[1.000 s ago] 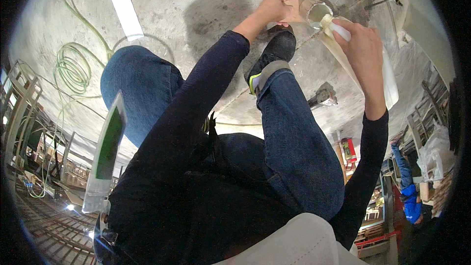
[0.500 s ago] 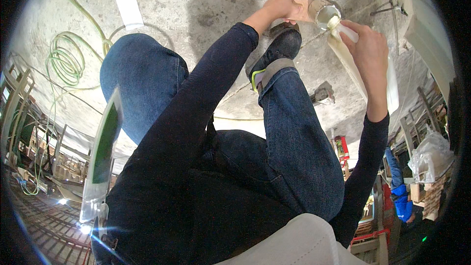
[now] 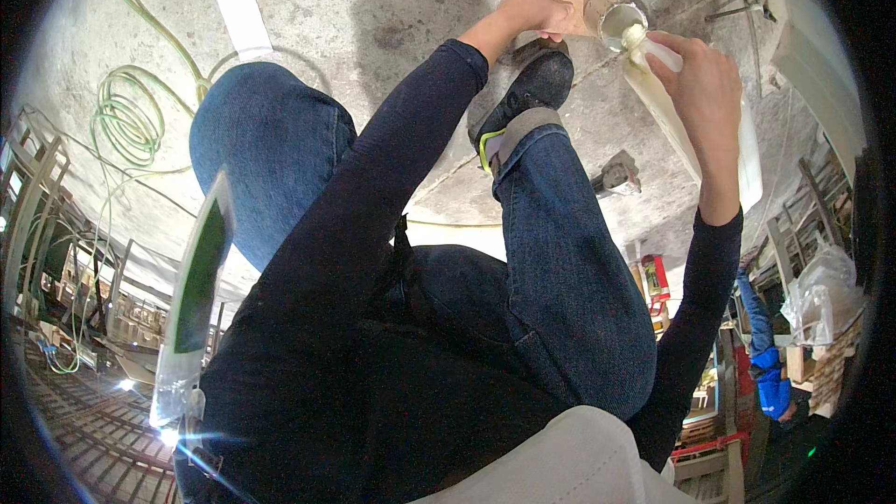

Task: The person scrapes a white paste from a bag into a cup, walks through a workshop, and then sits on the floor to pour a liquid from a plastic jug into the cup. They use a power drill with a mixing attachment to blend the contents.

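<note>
My left hand [image 3: 537, 7] is closed around a light-brown, tube-like cup [image 3: 590, 14] held out above the floor. Its round mouth faces right, with a whitish rim and a pale inside. My right hand [image 3: 702, 75] grips a white plastic jug [image 3: 661, 110] near its neck. The jug is tipped so that its cream-coloured mouth meets the edge of the cup. Whether liquid is flowing between them cannot be made out. Below the cup is my dark shoe [image 3: 535, 93], and part of the jug is hidden behind my right hand and wrist.
A coiled green hose [image 3: 131, 121] lies on the concrete floor at left, near a white strip [image 3: 238, 0]. A small metal piece [image 3: 618, 175] lies right of my shoe. Farther right are a clear plastic bag [image 3: 821, 294] and a person in blue [image 3: 770, 383].
Both hands, the cup and the jug have barely shifted, keeping mouth to mouth. The person in blue at the right has moved slightly.
</note>
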A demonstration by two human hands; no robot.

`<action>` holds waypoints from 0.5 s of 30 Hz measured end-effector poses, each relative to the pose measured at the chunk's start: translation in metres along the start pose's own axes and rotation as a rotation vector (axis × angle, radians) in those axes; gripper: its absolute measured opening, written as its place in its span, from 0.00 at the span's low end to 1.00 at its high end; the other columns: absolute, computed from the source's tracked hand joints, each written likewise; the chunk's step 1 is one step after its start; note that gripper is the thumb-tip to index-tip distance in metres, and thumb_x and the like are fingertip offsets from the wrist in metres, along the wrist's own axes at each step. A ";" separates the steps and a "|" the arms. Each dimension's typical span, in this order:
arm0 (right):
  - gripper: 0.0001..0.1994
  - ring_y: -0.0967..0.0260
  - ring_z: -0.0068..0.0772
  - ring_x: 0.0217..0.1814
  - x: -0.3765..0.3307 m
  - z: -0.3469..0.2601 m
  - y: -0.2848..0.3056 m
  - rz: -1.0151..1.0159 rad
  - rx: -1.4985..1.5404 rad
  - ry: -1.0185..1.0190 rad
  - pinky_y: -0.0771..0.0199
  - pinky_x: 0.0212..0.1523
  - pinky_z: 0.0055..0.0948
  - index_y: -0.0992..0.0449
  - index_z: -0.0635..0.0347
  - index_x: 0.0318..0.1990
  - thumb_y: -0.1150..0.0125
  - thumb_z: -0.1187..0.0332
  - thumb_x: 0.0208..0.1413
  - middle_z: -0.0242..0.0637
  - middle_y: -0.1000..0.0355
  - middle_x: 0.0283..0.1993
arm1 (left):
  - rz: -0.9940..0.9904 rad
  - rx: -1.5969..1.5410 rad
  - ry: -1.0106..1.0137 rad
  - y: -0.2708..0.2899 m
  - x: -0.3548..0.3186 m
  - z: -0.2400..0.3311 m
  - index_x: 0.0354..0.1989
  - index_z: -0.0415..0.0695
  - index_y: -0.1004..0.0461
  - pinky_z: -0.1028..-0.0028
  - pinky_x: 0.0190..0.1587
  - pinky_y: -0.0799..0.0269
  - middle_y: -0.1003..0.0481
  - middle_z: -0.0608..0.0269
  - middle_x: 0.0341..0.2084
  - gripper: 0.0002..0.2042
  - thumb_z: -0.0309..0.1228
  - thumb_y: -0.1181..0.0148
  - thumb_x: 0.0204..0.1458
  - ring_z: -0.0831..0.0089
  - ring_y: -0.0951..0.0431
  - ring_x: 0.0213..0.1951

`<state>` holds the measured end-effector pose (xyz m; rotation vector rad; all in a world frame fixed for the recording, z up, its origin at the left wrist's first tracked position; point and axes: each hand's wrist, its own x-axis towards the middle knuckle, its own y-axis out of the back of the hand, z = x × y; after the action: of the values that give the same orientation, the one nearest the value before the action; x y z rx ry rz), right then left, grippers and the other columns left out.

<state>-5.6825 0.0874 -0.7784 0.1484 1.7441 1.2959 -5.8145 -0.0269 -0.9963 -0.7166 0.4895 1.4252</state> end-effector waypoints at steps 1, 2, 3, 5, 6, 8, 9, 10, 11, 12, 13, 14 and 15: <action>0.13 0.24 0.42 0.36 0.000 -0.001 0.000 -0.004 0.003 -0.006 0.31 0.43 0.39 0.18 0.49 0.44 0.36 0.59 0.51 0.40 0.22 0.36 | 0.002 -0.004 0.013 0.000 -0.001 0.001 0.52 0.32 0.30 0.72 0.24 0.21 0.20 0.50 0.33 0.19 0.31 0.43 0.55 0.64 0.17 0.26; 0.13 0.24 0.42 0.36 0.001 -0.001 -0.001 -0.008 0.006 -0.013 0.31 0.43 0.39 0.18 0.49 0.44 0.36 0.59 0.51 0.40 0.22 0.36 | -0.003 -0.014 0.016 0.000 -0.001 0.001 0.52 0.32 0.29 0.72 0.24 0.21 0.20 0.50 0.33 0.19 0.31 0.43 0.55 0.64 0.17 0.26; 0.13 0.24 0.42 0.36 0.001 -0.001 0.000 -0.015 0.000 -0.011 0.31 0.43 0.39 0.18 0.49 0.43 0.36 0.59 0.51 0.40 0.22 0.36 | -0.009 -0.024 0.018 0.001 -0.002 0.002 0.51 0.32 0.29 0.72 0.24 0.21 0.20 0.50 0.32 0.19 0.31 0.43 0.55 0.64 0.17 0.26; 0.13 0.24 0.42 0.36 0.002 -0.002 0.001 -0.031 -0.012 -0.008 0.31 0.44 0.39 0.18 0.49 0.43 0.36 0.60 0.51 0.39 0.22 0.36 | -0.016 -0.037 0.017 0.001 -0.001 -0.001 0.51 0.33 0.29 0.72 0.24 0.21 0.20 0.51 0.32 0.18 0.31 0.44 0.55 0.64 0.17 0.26; 0.13 0.24 0.42 0.36 0.003 -0.003 0.001 -0.039 -0.014 -0.012 0.32 0.44 0.39 0.18 0.49 0.43 0.35 0.60 0.51 0.39 0.22 0.36 | -0.018 -0.039 0.013 0.001 0.000 -0.002 0.50 0.33 0.29 0.72 0.24 0.21 0.20 0.51 0.32 0.17 0.31 0.44 0.55 0.64 0.17 0.26; 0.13 0.24 0.42 0.36 0.003 -0.003 0.002 -0.056 -0.019 -0.022 0.32 0.44 0.39 0.18 0.49 0.43 0.35 0.60 0.51 0.39 0.22 0.36 | -0.017 -0.040 0.010 0.001 0.000 -0.002 0.50 0.33 0.28 0.72 0.24 0.21 0.20 0.52 0.32 0.16 0.31 0.44 0.56 0.64 0.17 0.26; 0.13 0.24 0.42 0.36 0.003 -0.003 0.002 -0.050 -0.014 -0.018 0.32 0.44 0.39 0.18 0.49 0.43 0.35 0.60 0.51 0.39 0.22 0.36 | -0.012 -0.039 0.013 0.001 0.000 -0.003 0.49 0.33 0.28 0.72 0.24 0.21 0.20 0.52 0.32 0.16 0.31 0.44 0.56 0.64 0.17 0.26; 0.13 0.24 0.42 0.36 0.002 -0.002 0.001 -0.045 -0.009 -0.016 0.32 0.44 0.39 0.18 0.49 0.43 0.35 0.60 0.51 0.39 0.22 0.36 | -0.008 -0.038 0.015 0.000 0.000 -0.002 0.49 0.34 0.28 0.72 0.24 0.21 0.20 0.52 0.32 0.16 0.30 0.44 0.56 0.64 0.17 0.26; 0.13 0.24 0.42 0.35 0.001 -0.002 0.001 -0.039 -0.003 -0.014 0.32 0.43 0.39 0.18 0.49 0.44 0.35 0.60 0.51 0.39 0.22 0.36 | -0.005 -0.041 0.017 0.000 -0.001 -0.001 0.49 0.34 0.28 0.72 0.24 0.21 0.20 0.52 0.32 0.16 0.31 0.44 0.56 0.65 0.17 0.26; 0.13 0.24 0.42 0.36 0.001 0.000 0.000 -0.036 -0.003 -0.010 0.32 0.43 0.39 0.18 0.48 0.44 0.35 0.60 0.51 0.39 0.22 0.36 | -0.002 -0.045 0.020 0.000 -0.002 0.000 0.49 0.34 0.28 0.72 0.24 0.21 0.20 0.52 0.31 0.16 0.31 0.44 0.56 0.65 0.17 0.26; 0.13 0.24 0.42 0.36 0.001 0.001 -0.001 -0.032 -0.003 -0.004 0.32 0.43 0.39 0.18 0.48 0.44 0.35 0.60 0.51 0.39 0.22 0.36 | 0.002 -0.047 0.021 0.000 -0.002 0.001 0.49 0.34 0.28 0.72 0.24 0.21 0.20 0.53 0.31 0.16 0.31 0.44 0.56 0.65 0.17 0.26; 0.13 0.25 0.42 0.36 0.001 0.001 -0.001 -0.027 -0.003 0.001 0.32 0.43 0.39 0.18 0.48 0.44 0.35 0.60 0.51 0.39 0.22 0.36 | 0.002 -0.050 0.019 0.000 -0.003 0.002 0.49 0.34 0.28 0.72 0.24 0.21 0.20 0.53 0.31 0.15 0.31 0.44 0.56 0.65 0.17 0.26; 0.13 0.25 0.43 0.36 0.000 0.002 -0.001 -0.015 -0.013 0.005 0.32 0.43 0.39 0.18 0.48 0.43 0.35 0.60 0.51 0.39 0.22 0.36 | 0.002 -0.053 0.017 0.000 -0.003 0.002 0.48 0.34 0.28 0.72 0.24 0.21 0.20 0.53 0.31 0.15 0.31 0.44 0.56 0.66 0.17 0.26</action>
<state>-5.6810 0.0881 -0.7795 0.1241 1.7378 1.2974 -5.8153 -0.0275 -0.9925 -0.7716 0.4676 1.4394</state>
